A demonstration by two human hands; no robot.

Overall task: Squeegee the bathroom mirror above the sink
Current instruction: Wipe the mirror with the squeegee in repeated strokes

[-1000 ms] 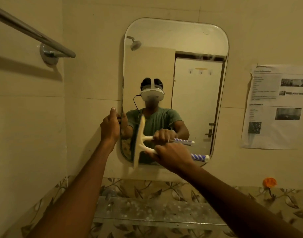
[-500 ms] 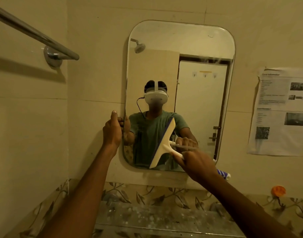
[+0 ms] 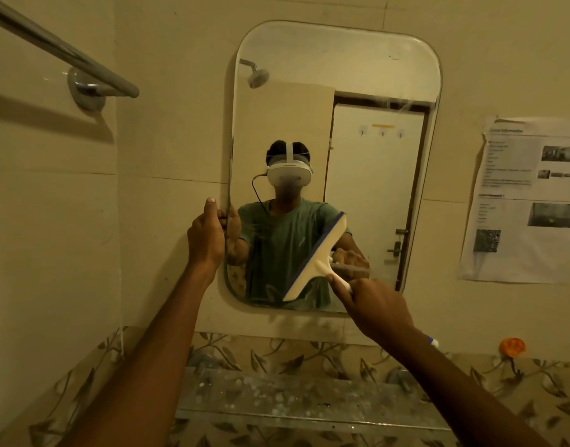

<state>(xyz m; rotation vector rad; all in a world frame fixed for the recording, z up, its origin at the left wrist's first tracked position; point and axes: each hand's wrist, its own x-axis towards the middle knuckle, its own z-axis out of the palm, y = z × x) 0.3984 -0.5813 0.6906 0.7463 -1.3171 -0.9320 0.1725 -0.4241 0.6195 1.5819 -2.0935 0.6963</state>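
Right now, from the head view, the right hand (image 3: 378, 309) has its fingers wrapped tight around the handle of the squeegee (image 3: 315, 258), whose blade lies tilted against the lower right part of the mirror (image 3: 335, 91), upper end leaning right. The left hand (image 3: 206, 235) pinches the mirror's left edge, thumb on the wall side and fingers curled over the glass, apparently steadying it. Below, a speckled shelf (image 3: 277, 398) runs along the leaf-patterned tiles; a towel bar (image 3: 61, 56) sits upper left and a printed sheet (image 3: 528, 201) hangs on the right wall. I judge a stroke across the lower glass is in hand; faint streaks near the top right suggest more remains. Next calls for keeping the blade flat and pressed evenly while drawing it clear to the mirror's edge.
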